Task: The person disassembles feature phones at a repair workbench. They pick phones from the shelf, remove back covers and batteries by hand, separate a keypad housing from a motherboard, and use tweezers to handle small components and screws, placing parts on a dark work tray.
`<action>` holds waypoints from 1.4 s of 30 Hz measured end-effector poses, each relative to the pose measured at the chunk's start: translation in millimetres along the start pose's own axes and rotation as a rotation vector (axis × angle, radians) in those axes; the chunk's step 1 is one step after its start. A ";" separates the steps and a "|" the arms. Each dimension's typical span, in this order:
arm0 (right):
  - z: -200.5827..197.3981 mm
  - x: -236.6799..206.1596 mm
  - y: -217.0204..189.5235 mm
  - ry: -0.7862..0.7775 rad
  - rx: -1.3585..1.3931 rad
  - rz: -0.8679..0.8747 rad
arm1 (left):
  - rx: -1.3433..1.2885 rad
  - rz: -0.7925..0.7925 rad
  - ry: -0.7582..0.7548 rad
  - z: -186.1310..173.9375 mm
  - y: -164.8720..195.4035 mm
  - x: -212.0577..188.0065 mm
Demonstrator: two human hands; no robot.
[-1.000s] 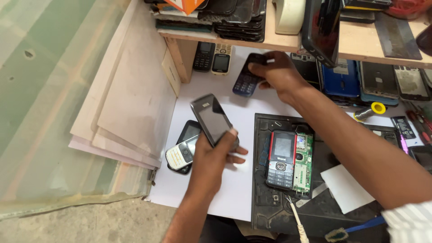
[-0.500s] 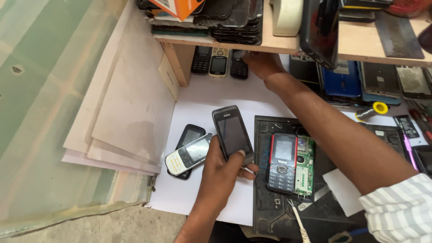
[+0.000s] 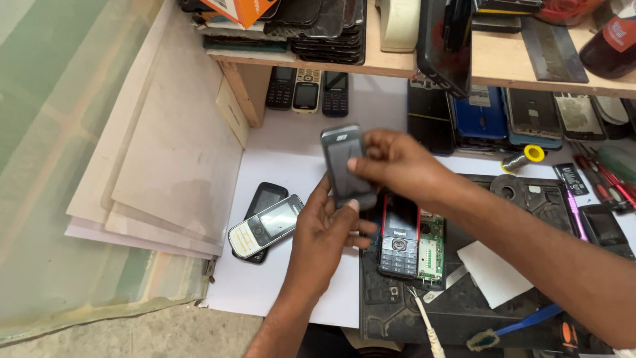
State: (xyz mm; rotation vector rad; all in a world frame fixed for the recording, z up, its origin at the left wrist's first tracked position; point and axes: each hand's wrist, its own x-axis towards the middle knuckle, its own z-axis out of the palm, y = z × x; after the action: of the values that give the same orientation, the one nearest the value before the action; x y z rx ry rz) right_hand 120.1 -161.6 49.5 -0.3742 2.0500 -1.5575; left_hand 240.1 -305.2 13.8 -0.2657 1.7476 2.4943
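A dark grey candybar phone (image 3: 342,161) is held upright above the white sheet (image 3: 278,278). My left hand (image 3: 322,232) grips its lower end from below. My right hand (image 3: 396,162) pinches its right side with thumb and fingers on the face. Just beneath the hands lies a black phone with red trim (image 3: 399,238) beside a bare green circuit board (image 3: 432,248), both on a black work mat (image 3: 517,311).
A silver phone (image 3: 266,225) lies across a black one (image 3: 262,197) on the sheet. Three small phones (image 3: 308,89) stand under the wooden shelf (image 3: 397,63). Phone parts, a solder spool (image 3: 523,159), tools and a blue-handled brush (image 3: 510,330) crowd the right side.
My right hand left a dark phone under the shelf beside two others and came back to the grey phone. My left hand raised and turned that phone upright.
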 end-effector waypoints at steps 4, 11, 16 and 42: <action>-30.5 43.3 12.7 0.375 -0.024 0.043 | 0.104 0.088 0.053 0.7 -8.3 -9.4; -79.6 141.6 57.4 0.519 -0.078 0.076 | 0.131 0.114 0.099 -4.2 -23.9 -13.9; -84.7 176.9 75.3 0.465 0.010 -0.003 | 0.125 0.107 0.112 -5.7 -26.6 -13.2; 0.2 131.9 16.4 0.340 -1.156 -0.367 | 0.162 0.133 0.118 -4.0 -30.4 -12.3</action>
State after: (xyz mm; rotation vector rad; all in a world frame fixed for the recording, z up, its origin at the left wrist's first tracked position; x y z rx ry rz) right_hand 13.8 -225.3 1.6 -0.9761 3.1263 -0.4091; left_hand 257.6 -298.1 -13.3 -0.2997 2.0650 2.4509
